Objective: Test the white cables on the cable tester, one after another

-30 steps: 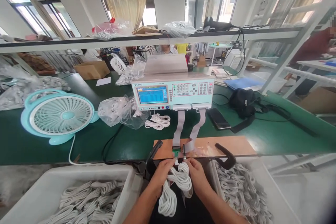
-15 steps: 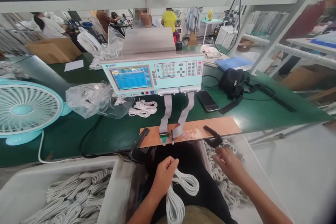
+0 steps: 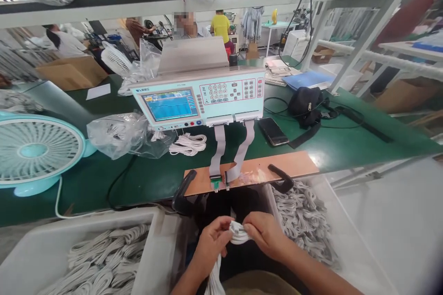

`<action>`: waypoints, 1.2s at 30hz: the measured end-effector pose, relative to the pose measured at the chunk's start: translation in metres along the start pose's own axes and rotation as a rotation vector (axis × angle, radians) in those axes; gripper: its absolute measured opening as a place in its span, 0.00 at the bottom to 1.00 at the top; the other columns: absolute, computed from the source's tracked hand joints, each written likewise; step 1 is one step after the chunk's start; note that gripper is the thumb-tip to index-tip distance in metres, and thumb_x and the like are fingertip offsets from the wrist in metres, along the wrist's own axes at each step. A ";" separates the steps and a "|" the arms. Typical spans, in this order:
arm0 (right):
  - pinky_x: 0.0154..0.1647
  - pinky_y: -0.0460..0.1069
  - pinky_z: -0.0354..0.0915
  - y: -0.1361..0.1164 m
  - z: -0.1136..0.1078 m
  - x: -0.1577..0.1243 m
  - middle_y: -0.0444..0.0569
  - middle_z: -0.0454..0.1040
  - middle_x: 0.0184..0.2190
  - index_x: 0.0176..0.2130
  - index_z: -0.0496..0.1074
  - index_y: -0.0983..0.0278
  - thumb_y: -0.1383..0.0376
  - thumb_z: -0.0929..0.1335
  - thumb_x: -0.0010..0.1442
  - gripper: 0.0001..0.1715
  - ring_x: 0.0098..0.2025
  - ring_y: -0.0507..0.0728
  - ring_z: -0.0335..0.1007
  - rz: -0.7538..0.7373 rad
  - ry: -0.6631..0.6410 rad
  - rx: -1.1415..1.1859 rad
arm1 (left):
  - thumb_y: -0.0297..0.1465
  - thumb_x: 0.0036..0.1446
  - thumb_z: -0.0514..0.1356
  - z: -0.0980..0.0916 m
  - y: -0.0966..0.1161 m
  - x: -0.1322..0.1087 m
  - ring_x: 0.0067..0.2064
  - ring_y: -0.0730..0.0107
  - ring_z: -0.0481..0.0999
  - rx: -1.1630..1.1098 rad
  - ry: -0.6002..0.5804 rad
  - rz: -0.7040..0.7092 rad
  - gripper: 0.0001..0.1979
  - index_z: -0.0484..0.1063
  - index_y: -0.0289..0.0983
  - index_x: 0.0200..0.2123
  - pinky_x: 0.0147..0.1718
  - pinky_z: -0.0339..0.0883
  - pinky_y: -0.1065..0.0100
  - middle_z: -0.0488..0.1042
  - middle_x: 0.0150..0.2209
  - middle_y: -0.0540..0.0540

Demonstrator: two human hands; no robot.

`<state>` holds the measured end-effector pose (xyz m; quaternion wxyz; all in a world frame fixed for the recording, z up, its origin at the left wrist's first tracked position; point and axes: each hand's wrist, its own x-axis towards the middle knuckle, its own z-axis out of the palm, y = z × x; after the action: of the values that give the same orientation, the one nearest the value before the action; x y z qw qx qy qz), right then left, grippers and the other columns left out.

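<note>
Both my hands meet low in the middle of the head view, over my lap. My left hand (image 3: 212, 242) is closed on a bundle of coiled white cables (image 3: 237, 235) that hangs down below it. My right hand (image 3: 265, 235) pinches the top of the same bundle. Just above them a brown fixture board (image 3: 277, 168) with two connector sockets (image 3: 219, 183) lies on the green bench edge. Grey ribbon cables (image 3: 218, 152) run from it up to a pale blue cable tester (image 3: 199, 94) with a lit screen.
A white bin (image 3: 154, 230) of coiled white cables sits at my lower left, another pile of cables (image 3: 304, 219) at my right. On the bench are a turquoise fan (image 3: 34, 152), a plastic bag of cables (image 3: 117, 133), a phone (image 3: 273, 131) and a black pouch (image 3: 306, 103). Other people work behind.
My hands pulled the bundle away from the fixture sockets. My right hand reached out to the pile at the right, then came back and now grips the bundle with my left.
</note>
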<state>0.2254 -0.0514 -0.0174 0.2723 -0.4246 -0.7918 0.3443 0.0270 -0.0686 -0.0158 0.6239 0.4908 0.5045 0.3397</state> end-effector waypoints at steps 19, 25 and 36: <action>0.32 0.45 0.57 -0.025 0.022 0.029 0.45 0.66 0.30 0.35 0.65 0.63 0.69 0.60 0.60 0.05 0.32 0.51 0.63 0.010 0.034 0.180 | 0.30 0.50 0.56 0.001 0.026 -0.002 0.31 0.70 0.67 0.117 0.179 0.105 0.10 0.67 0.37 0.38 0.19 0.63 0.76 0.65 0.36 0.47; 0.31 0.46 0.56 -0.021 0.027 0.031 0.43 0.64 0.26 0.30 0.63 0.63 0.68 0.62 0.58 0.04 0.29 0.51 0.60 0.051 0.184 0.189 | 0.31 0.51 0.56 -0.002 0.021 0.003 0.26 0.74 0.64 0.053 0.155 0.041 0.08 0.68 0.37 0.36 0.19 0.62 0.76 0.65 0.28 0.51; 0.29 0.45 0.57 -0.011 0.029 0.064 0.44 0.68 0.24 0.28 0.67 0.65 0.69 0.63 0.54 0.05 0.28 0.52 0.62 0.212 0.301 0.282 | 0.36 0.49 0.59 -0.017 0.019 0.038 0.12 0.83 0.59 -0.202 0.067 -0.121 0.10 0.66 0.35 0.28 0.10 0.49 0.80 0.64 0.17 0.55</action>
<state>0.1673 -0.0100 -0.0179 0.4065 -0.5096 -0.6372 0.4111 0.0217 -0.0236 -0.0093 0.6723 0.3826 0.5169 0.3666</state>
